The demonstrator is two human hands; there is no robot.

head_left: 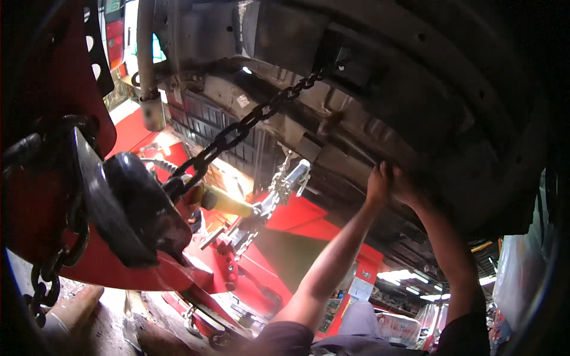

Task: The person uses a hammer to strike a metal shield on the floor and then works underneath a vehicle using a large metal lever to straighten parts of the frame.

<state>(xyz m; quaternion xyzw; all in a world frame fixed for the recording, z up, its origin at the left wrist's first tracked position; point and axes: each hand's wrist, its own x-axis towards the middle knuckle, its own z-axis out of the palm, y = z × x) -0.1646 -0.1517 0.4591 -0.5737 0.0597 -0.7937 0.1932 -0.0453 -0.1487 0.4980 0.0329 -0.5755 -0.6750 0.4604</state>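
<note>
Overhead, unreadable label (242, 101) on underbody (380, 110).

No legible lettering, only unclear pale marks (113, 6) on a small green panel (113, 16).

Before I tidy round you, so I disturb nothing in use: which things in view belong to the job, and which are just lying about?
With the job:
dark underbody, left fingers and right fingers raised to it
likely the dark chain, running up to the underbody

Apparently just about:
clear plastic sheet, far right
white paper, below the hands
</note>
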